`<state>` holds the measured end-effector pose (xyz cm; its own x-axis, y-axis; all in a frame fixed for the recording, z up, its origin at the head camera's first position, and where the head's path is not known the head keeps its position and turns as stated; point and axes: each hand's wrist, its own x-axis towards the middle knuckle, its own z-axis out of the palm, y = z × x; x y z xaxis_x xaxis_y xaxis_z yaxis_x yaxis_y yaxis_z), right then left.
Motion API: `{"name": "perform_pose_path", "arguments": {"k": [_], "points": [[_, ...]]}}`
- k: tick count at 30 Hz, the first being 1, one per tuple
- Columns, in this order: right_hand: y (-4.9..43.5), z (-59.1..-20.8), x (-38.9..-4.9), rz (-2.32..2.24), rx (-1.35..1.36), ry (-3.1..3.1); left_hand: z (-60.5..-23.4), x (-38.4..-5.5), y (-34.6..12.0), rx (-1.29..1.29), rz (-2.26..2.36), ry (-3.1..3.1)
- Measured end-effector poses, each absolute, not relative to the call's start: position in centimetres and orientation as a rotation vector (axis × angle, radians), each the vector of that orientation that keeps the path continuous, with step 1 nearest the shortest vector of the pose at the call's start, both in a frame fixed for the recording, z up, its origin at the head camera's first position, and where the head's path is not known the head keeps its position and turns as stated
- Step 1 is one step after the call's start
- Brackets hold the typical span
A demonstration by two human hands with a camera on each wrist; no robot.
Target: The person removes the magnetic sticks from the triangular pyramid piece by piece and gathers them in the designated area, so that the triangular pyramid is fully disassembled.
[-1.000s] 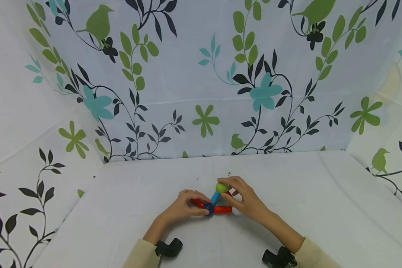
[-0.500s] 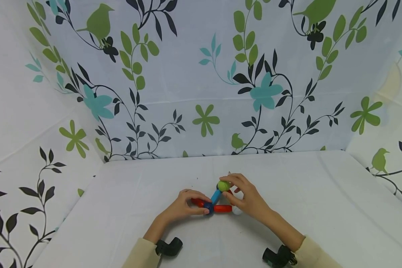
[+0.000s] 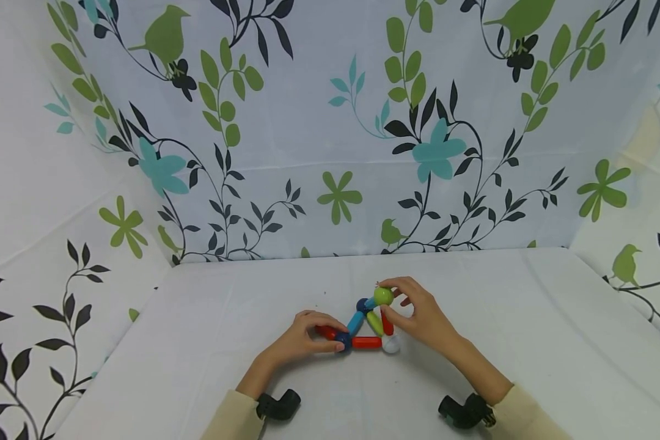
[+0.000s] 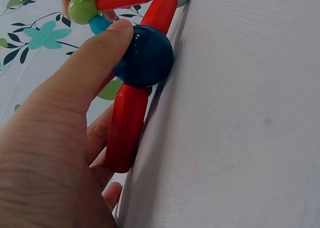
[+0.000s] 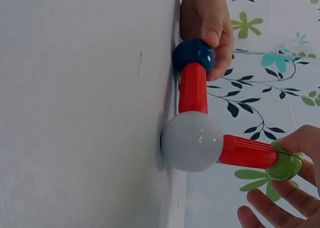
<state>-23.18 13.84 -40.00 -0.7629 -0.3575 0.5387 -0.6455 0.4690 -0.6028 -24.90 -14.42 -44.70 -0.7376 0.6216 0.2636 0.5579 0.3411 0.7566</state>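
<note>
My left hand (image 3: 306, 337) grips a dark blue ball (image 4: 149, 56) of a ball-and-rod magnetic construction on the table, its thumb against the ball. A red rod (image 4: 126, 130) from that ball lies within the hand. Another red rod (image 3: 366, 343) joins it to a white ball (image 3: 390, 344). My right hand (image 3: 420, 315) pinches a green ball (image 5: 286, 160) between thumb and fingers. A red rod (image 5: 248, 151) runs from the white ball to it. A second dark blue ball (image 3: 363, 305), a light blue rod (image 3: 355, 323) and a yellow-green rod (image 3: 374, 323) sit between the hands.
The construction stands on a white-covered table (image 3: 242, 305). Behind it hangs a white cloth (image 3: 286, 134) printed with leaves, birds and flowers. A black wrist camera (image 3: 278, 405) is strapped to the left wrist, another black camera (image 3: 466, 410) to the right.
My right hand has moved to the right with the green ball, away from the second dark blue ball. More of that ball and the yellow-green rod now shows. The left hand has stayed put.
</note>
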Motion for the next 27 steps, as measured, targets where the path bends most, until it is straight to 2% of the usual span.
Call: {"name": "perform_pose_path", "arguments": {"k": [18, 22, 27], "points": [[16.4, -41.6, -24.9, 1.264, 0.649, -2.548, -43.4, -23.7, -13.9, 1.050, 1.418, 2.550], [16.9, -41.9, -25.1, 1.279, 0.634, -2.591, -41.8, -22.8, -13.6, 1.109, 1.439, 2.538], [17.3, -42.1, -25.2, 1.258, 0.603, -2.641, -42.2, -23.0, -13.7, 1.172, 1.461, 2.545]]}}
